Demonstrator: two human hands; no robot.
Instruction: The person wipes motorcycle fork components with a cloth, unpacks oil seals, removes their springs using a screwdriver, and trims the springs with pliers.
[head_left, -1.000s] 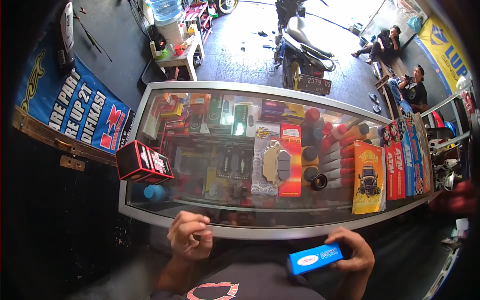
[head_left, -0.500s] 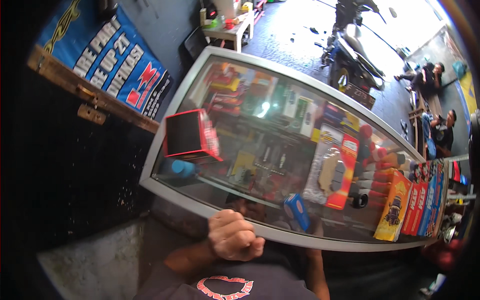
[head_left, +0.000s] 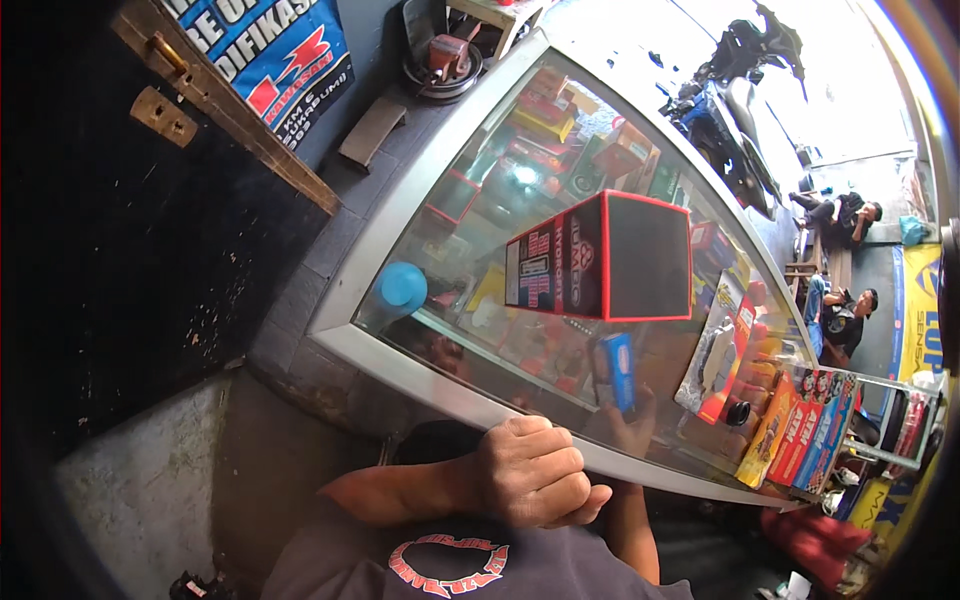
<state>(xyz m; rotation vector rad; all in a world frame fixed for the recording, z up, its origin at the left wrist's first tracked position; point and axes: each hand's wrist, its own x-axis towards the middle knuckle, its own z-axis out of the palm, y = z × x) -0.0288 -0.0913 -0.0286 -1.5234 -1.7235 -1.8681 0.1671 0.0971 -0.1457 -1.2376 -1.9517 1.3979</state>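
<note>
My left hand [head_left: 535, 470] is curled into a fist in front of the near edge of a glass display case [head_left: 430, 375]. Its palm side is hidden, so anything inside the fingers does not show. My right forearm passes under that edge. Through the glass my right hand [head_left: 632, 428] appears dimly, its fingers around the lower end of a small blue box [head_left: 616, 368]. A black box with red edges [head_left: 600, 255] stands on the glass top, left of a carded brake pad pack [head_left: 715, 350]. Near the left corner is a round blue cap [head_left: 401, 288].
Red, blue and yellow upright boxes [head_left: 800, 430] line the case's right end. A black door [head_left: 100, 270] lies to the left. Beyond the case a motorcycle [head_left: 735, 120] is parked, and two people [head_left: 850, 320] sit at the far right.
The view has turned and shifted, so the black box now shows its left side. My right hand and the blue box are farther in from the near edge. My left fist appears farther right.
</note>
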